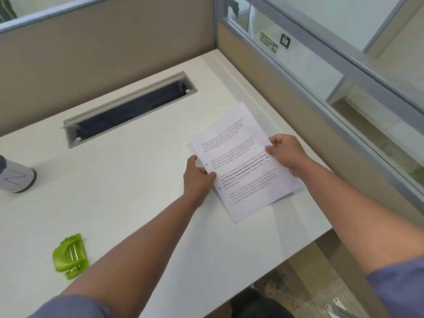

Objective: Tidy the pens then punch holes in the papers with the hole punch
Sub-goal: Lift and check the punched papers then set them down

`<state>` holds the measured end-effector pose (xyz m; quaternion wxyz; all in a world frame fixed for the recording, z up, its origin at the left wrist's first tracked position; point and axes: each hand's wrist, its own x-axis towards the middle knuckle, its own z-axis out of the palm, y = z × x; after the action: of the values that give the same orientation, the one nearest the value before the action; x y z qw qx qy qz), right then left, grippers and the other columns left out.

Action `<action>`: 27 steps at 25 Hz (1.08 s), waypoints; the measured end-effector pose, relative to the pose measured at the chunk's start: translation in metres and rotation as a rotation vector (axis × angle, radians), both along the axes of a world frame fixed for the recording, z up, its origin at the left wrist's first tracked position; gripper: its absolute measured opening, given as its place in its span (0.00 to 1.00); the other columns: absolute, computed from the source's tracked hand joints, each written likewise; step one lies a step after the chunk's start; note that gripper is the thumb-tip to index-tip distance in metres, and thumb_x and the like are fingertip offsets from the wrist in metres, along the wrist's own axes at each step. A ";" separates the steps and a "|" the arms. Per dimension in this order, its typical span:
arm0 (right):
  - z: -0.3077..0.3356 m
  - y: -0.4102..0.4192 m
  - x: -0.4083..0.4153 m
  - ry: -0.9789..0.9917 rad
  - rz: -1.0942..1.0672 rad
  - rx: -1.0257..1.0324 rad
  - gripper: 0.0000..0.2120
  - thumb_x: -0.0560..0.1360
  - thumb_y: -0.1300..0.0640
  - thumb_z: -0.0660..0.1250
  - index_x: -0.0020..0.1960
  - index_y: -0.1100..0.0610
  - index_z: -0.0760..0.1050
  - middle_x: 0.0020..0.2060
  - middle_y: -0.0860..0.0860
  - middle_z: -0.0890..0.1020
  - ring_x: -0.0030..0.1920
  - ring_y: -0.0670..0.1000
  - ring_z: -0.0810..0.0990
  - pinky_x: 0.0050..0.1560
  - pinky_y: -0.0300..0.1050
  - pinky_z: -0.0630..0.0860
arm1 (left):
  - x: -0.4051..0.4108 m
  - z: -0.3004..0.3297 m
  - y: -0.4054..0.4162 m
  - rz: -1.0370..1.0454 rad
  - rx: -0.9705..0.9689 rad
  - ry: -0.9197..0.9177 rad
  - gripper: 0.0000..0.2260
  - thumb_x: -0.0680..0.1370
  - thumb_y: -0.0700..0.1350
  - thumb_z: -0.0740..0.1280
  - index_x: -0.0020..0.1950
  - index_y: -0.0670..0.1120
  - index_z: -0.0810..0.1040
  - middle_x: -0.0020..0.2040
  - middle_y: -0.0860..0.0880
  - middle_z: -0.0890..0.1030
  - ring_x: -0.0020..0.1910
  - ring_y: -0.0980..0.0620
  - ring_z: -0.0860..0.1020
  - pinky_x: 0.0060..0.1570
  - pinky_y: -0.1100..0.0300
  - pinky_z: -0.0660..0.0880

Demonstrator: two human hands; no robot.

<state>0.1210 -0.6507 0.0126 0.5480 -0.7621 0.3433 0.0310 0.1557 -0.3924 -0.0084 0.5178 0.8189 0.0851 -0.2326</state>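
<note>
Using the papers [243, 161] as the anchor: far left of them sits a grey pen cup [17, 177], and down-left the green hole punch [70, 255], well apart. Left hand [198, 177] pinches their left edge, right hand [286, 154] pinches the right edge. Two holes look punched already. Risk: sheets sliding out of line, so the holes end up mismatched.
</note>
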 end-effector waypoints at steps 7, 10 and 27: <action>-0.013 0.013 0.015 0.065 0.066 -0.152 0.08 0.75 0.60 0.67 0.51 0.51 0.81 0.44 0.50 0.85 0.48 0.56 0.84 0.50 0.51 0.80 | 0.000 0.004 -0.007 -0.051 0.123 -0.150 0.33 0.74 0.40 0.67 0.77 0.49 0.59 0.39 0.54 0.79 0.41 0.60 0.78 0.37 0.65 0.73; -0.015 0.016 0.016 0.071 0.099 -0.279 0.11 0.75 0.59 0.65 0.55 0.53 0.81 0.43 0.47 0.84 0.48 0.56 0.83 0.46 0.47 0.78 | 0.002 0.001 -0.007 -0.059 0.159 -0.172 0.32 0.73 0.42 0.67 0.75 0.49 0.58 0.41 0.52 0.79 0.44 0.55 0.79 0.40 0.59 0.75; -0.019 0.079 0.014 0.310 0.220 -0.685 0.32 0.73 0.45 0.67 0.74 0.51 0.64 0.73 0.51 0.66 0.71 0.60 0.66 0.64 0.61 0.66 | -0.008 0.000 0.065 -0.167 0.145 -0.024 0.27 0.75 0.49 0.70 0.72 0.48 0.67 0.56 0.51 0.76 0.53 0.50 0.78 0.45 0.58 0.76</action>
<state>0.1351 -0.5721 -0.0067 0.1971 -0.9194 0.3288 0.0880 0.1479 -0.3273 -0.0089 0.4370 0.8612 0.0272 -0.2582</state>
